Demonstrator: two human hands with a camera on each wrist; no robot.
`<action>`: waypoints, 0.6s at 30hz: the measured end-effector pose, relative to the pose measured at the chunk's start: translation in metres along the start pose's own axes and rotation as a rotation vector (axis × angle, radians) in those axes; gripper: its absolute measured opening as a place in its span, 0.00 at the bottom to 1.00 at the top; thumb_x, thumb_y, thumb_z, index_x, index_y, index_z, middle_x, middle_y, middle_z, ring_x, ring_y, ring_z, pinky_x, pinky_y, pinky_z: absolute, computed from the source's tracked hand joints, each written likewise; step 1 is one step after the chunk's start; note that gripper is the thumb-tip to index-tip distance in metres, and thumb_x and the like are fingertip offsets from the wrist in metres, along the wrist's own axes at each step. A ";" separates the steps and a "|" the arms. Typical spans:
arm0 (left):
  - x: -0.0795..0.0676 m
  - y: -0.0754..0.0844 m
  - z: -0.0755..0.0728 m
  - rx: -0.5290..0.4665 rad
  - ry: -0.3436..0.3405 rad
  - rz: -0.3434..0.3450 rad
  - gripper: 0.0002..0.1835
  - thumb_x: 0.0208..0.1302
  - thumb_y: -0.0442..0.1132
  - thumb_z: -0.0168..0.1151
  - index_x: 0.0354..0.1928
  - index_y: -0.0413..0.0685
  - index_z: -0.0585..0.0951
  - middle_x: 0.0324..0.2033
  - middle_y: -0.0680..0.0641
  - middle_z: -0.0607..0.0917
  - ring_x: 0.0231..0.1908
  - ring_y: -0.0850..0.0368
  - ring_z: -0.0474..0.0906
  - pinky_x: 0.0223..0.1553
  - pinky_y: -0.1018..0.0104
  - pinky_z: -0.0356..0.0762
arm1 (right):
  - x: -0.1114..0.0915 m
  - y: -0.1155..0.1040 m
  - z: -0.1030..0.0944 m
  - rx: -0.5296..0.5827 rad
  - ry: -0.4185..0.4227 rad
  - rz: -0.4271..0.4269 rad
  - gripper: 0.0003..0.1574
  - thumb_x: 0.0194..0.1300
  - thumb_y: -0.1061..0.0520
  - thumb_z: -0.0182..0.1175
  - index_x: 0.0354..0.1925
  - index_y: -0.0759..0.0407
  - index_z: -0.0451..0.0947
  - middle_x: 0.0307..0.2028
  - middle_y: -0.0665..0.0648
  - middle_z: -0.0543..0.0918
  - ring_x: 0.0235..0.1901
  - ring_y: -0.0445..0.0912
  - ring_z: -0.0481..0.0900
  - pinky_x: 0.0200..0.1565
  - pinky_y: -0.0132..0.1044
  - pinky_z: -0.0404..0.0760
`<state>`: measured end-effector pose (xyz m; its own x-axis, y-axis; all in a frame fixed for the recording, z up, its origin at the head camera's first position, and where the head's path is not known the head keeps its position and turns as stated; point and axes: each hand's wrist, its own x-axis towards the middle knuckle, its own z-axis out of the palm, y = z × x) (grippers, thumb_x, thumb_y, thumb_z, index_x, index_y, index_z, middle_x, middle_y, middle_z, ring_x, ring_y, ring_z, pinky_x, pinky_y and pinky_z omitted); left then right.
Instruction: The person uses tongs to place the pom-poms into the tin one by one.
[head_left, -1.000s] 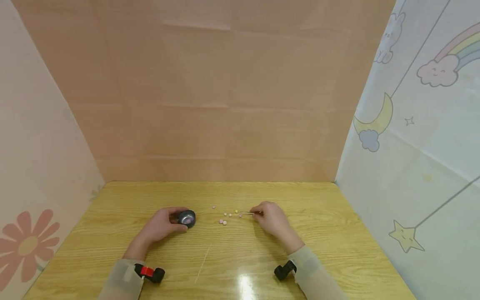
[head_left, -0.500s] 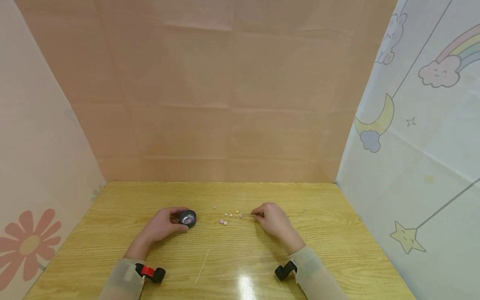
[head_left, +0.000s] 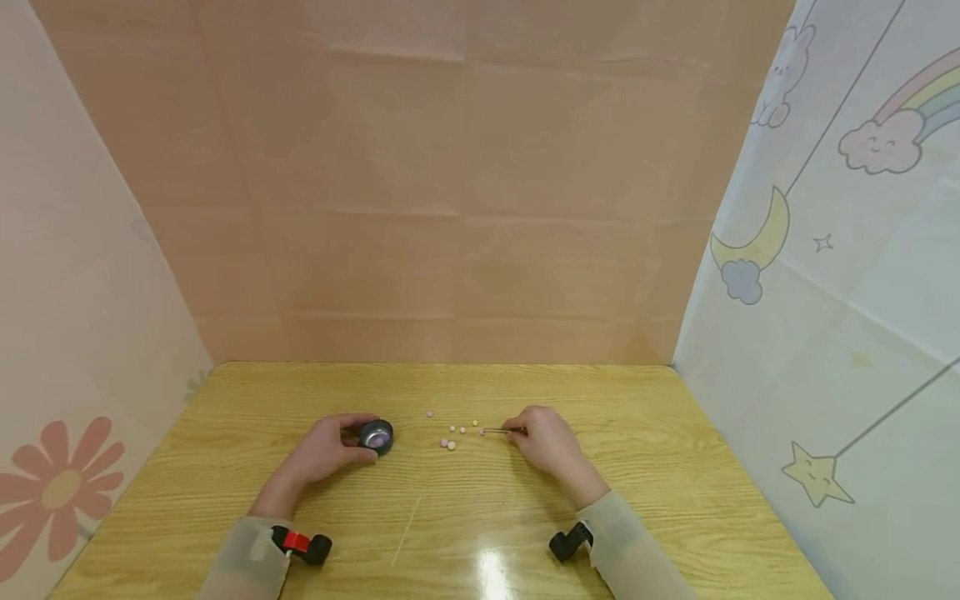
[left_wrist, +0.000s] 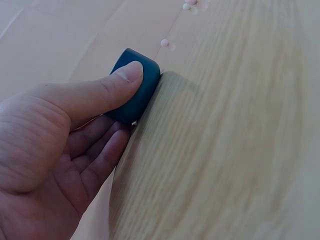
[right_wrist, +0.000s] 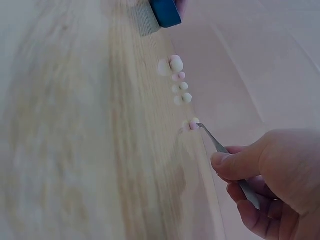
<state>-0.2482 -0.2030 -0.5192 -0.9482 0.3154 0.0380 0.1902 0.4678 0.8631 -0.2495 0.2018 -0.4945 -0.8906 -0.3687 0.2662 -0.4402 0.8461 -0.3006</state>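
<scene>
My left hand (head_left: 322, 452) grips a small dark blue bowl (left_wrist: 142, 95) with thumb on one side and fingers on the other. In the head view its shiny metal inside holds something pinkish. My right hand (head_left: 551, 439) pinches a pair of metal tweezers (right_wrist: 216, 143) between thumb and fingers. The bent tweezer tips meet a small pink ball (right_wrist: 193, 126) on the table. Just behind it lies a yellow ball (head_left: 475, 422). Between the hands are more balls: a larger pink one (head_left: 444, 443), a larger cream one (head_left: 452, 446) and several smaller ones.
The wooden table (head_left: 450, 517) runs back to a plain tan backdrop (head_left: 465, 208). Printed white panels stand at both sides, the right one (head_left: 862, 333) with a moon and rainbow. A lone small pink ball (head_left: 430, 414) lies farther back than the others.
The tweezers' tips, spread apart a second ago near the yellow and pink balls, have come together at the pink ball. My left hand and the bowl have stayed put.
</scene>
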 end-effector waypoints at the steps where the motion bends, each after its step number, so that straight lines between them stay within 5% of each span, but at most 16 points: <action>1: 0.000 0.000 0.000 -0.001 0.000 -0.001 0.33 0.61 0.39 0.82 0.67 0.39 0.82 0.56 0.42 0.86 0.49 0.52 0.83 0.50 0.64 0.81 | 0.000 0.000 0.000 -0.003 0.000 0.000 0.08 0.68 0.59 0.75 0.44 0.50 0.95 0.35 0.49 0.88 0.33 0.43 0.84 0.36 0.40 0.83; 18: 0.001 -0.006 0.000 -0.011 0.003 0.006 0.34 0.60 0.40 0.83 0.67 0.40 0.82 0.55 0.43 0.87 0.48 0.53 0.84 0.48 0.65 0.81 | -0.002 -0.004 -0.005 0.060 0.048 0.024 0.09 0.68 0.60 0.75 0.45 0.50 0.94 0.33 0.45 0.85 0.29 0.37 0.78 0.30 0.35 0.77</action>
<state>-0.2507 -0.2055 -0.5244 -0.9477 0.3159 0.0448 0.1932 0.4567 0.8684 -0.2457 0.2013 -0.4893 -0.8951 -0.3287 0.3012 -0.4261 0.8293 -0.3614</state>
